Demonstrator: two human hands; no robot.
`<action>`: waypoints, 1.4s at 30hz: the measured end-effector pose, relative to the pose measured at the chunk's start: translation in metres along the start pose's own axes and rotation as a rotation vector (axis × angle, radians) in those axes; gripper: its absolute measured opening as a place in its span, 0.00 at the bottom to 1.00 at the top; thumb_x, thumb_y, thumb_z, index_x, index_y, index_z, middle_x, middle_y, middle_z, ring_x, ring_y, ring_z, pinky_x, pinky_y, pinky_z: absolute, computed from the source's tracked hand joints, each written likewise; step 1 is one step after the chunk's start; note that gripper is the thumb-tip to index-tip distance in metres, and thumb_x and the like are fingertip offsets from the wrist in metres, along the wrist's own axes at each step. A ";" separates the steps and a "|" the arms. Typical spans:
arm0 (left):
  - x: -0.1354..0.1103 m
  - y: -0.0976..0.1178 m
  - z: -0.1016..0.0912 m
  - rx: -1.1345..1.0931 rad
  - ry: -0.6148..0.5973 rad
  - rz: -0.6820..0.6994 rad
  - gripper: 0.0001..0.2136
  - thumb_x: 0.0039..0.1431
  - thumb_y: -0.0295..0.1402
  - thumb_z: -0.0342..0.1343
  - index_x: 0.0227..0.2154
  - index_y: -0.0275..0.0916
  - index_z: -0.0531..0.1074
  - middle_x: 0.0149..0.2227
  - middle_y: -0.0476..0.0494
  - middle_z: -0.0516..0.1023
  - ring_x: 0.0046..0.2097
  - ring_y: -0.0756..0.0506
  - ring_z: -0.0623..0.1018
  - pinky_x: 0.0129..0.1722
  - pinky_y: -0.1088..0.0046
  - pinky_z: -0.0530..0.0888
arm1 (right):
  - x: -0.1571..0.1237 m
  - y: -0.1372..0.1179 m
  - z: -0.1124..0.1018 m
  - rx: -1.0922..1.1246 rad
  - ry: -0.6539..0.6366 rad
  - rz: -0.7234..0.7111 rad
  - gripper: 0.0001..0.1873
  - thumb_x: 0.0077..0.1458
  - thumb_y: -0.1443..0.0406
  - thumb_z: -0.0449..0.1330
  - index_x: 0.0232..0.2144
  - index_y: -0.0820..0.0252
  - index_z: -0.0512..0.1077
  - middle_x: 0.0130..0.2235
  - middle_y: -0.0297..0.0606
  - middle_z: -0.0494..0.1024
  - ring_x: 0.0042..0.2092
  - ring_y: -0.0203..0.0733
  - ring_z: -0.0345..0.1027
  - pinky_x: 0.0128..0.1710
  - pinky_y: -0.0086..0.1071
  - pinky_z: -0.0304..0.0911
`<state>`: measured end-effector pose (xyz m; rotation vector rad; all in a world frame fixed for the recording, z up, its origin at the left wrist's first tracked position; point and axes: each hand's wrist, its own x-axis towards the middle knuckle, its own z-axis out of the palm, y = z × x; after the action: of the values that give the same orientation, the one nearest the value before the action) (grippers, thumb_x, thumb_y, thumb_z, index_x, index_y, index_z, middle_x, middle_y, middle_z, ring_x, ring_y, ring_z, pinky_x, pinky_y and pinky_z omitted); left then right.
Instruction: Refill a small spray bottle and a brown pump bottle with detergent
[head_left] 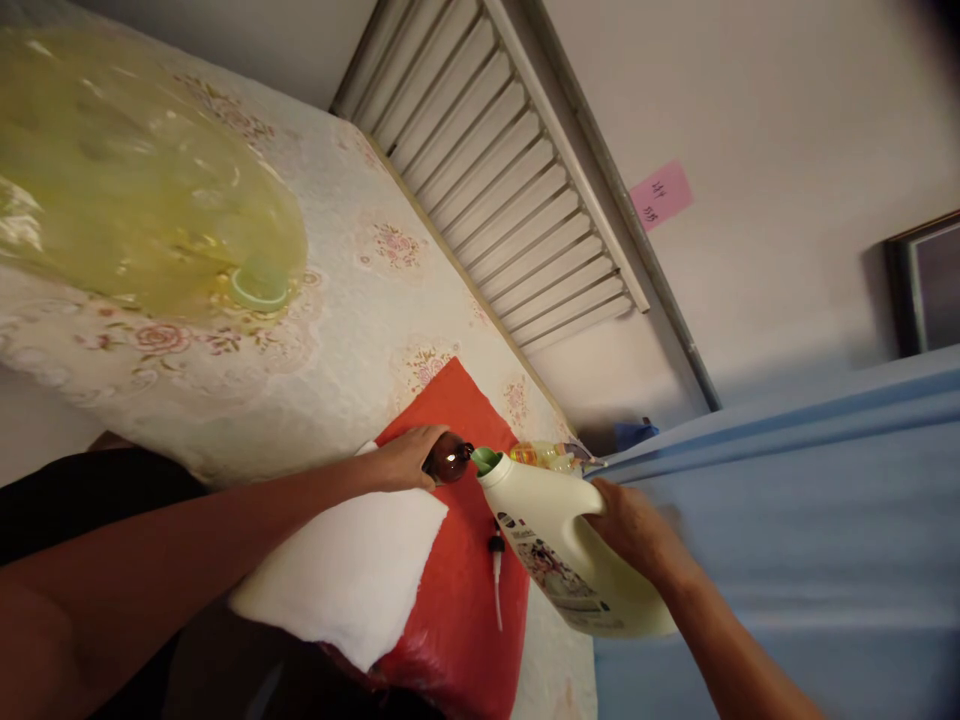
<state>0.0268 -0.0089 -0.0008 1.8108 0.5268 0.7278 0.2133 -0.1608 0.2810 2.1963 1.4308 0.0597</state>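
Observation:
My left hand (pixel 409 458) is closed round a small dark brown bottle (pixel 450 457) above a red mat (pixel 480 590). With my right hand (pixel 630 525) I grip the handle of a large pale jug (pixel 559 545), which has a printed label and a green spout. The jug is tilted, its mouth right at the neck of the brown bottle. Whether liquid flows between them I cannot tell. A pump top (pixel 496 560) with a dark head and a clear tube lies on the mat. A white cloth (pixel 352 570) lies under my left forearm.
A yellowish, see-through plastic bag (pixel 150 180) rests on the flowered tablecloth (pixel 337 240). Clear bottles with yellow liquid (pixel 536 455) lie beyond the jug. A metal rack (pixel 517 190) runs along the wall, and blue fabric (pixel 810 540) is at the right.

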 end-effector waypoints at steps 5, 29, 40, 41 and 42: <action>0.000 -0.003 0.002 0.010 0.004 0.000 0.36 0.41 0.32 0.66 0.56 0.45 0.63 0.56 0.41 0.73 0.57 0.34 0.72 0.51 0.61 0.70 | 0.001 0.001 0.000 0.012 0.001 0.000 0.07 0.55 0.71 0.56 0.36 0.60 0.73 0.36 0.45 0.83 0.37 0.44 0.76 0.32 0.30 0.54; 0.000 0.001 0.001 -0.001 0.013 0.017 0.33 0.41 0.33 0.66 0.54 0.44 0.65 0.52 0.41 0.75 0.54 0.34 0.74 0.49 0.62 0.72 | 0.000 -0.003 -0.003 -0.011 -0.003 0.007 0.08 0.55 0.71 0.56 0.36 0.61 0.74 0.37 0.46 0.83 0.38 0.45 0.77 0.33 0.30 0.54; -0.001 0.007 -0.002 0.002 0.002 -0.001 0.33 0.41 0.33 0.66 0.54 0.45 0.65 0.52 0.43 0.75 0.54 0.36 0.74 0.49 0.64 0.71 | -0.001 -0.004 -0.005 -0.033 -0.012 0.010 0.07 0.55 0.70 0.57 0.36 0.61 0.74 0.37 0.46 0.83 0.39 0.45 0.76 0.33 0.30 0.53; -0.001 0.007 -0.003 0.001 0.001 0.000 0.32 0.41 0.33 0.66 0.54 0.46 0.66 0.52 0.43 0.75 0.54 0.36 0.74 0.48 0.65 0.71 | -0.001 -0.004 -0.005 -0.033 -0.013 0.013 0.07 0.55 0.70 0.57 0.36 0.61 0.74 0.37 0.46 0.83 0.38 0.45 0.76 0.33 0.30 0.53; -0.001 0.008 -0.003 0.001 -0.001 0.002 0.32 0.42 0.33 0.65 0.53 0.46 0.66 0.52 0.43 0.75 0.54 0.36 0.74 0.48 0.65 0.71 | -0.001 -0.005 -0.006 -0.029 -0.013 0.018 0.07 0.55 0.70 0.57 0.36 0.61 0.74 0.37 0.46 0.83 0.38 0.45 0.76 0.33 0.30 0.53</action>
<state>0.0236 -0.0105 0.0073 1.8128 0.5252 0.7278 0.2069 -0.1581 0.2840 2.1826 1.3942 0.0715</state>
